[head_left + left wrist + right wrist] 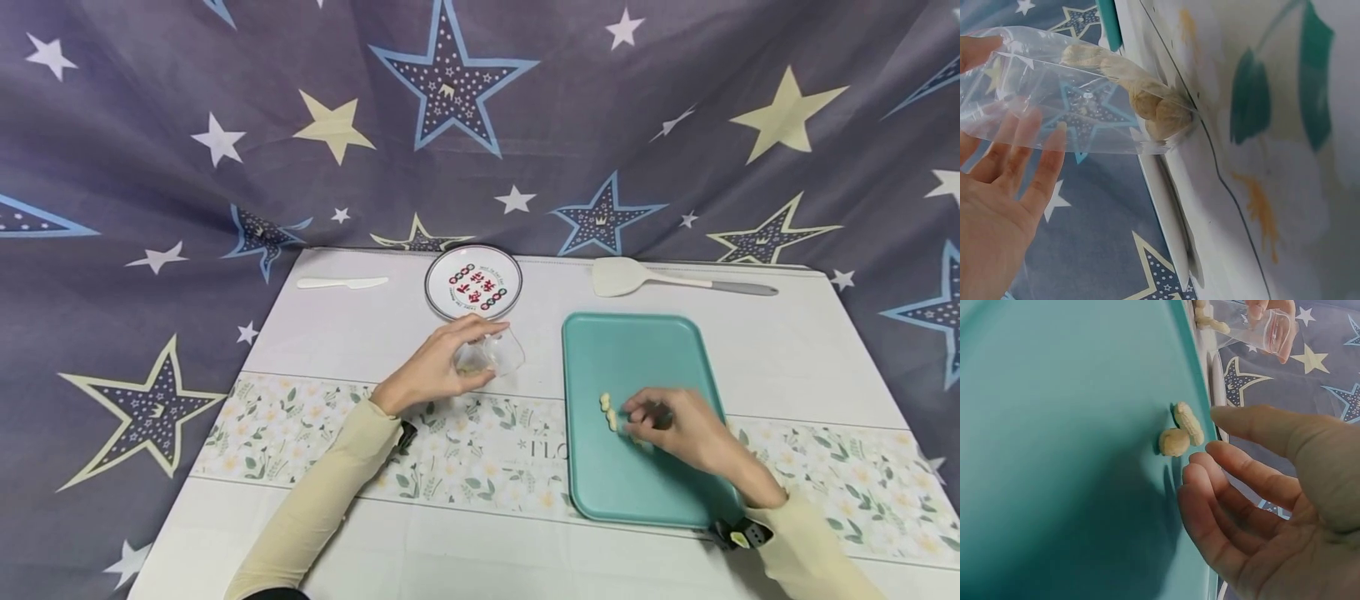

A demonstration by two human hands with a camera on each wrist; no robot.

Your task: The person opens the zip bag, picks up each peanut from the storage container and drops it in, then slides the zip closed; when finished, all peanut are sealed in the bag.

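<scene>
A clear plastic bag (pixel 507 352) with several unshelled peanuts (pixel 1159 112) at its bottom stands over the table, its mouth held wide by my left hand (pixel 442 358). The thumb and fingers of that hand grip the bag's rim from opposite sides. Over the teal tray (pixel 637 492) hovers my right hand (pixel 678 425), its fingers loosely bent with nothing between them. Just beyond the fingertips, two peanuts (pixel 1188 424) lie close together on the tray, apart from the hand.
Behind the bag is a white plate (pixel 474 282) with red lettering. A white plastic knife (pixel 342 283) lies at the back left, and a spatula (pixel 622 277) lies behind the tray. A star-patterned curtain (pixel 480 167) hangs along the table's back edge.
</scene>
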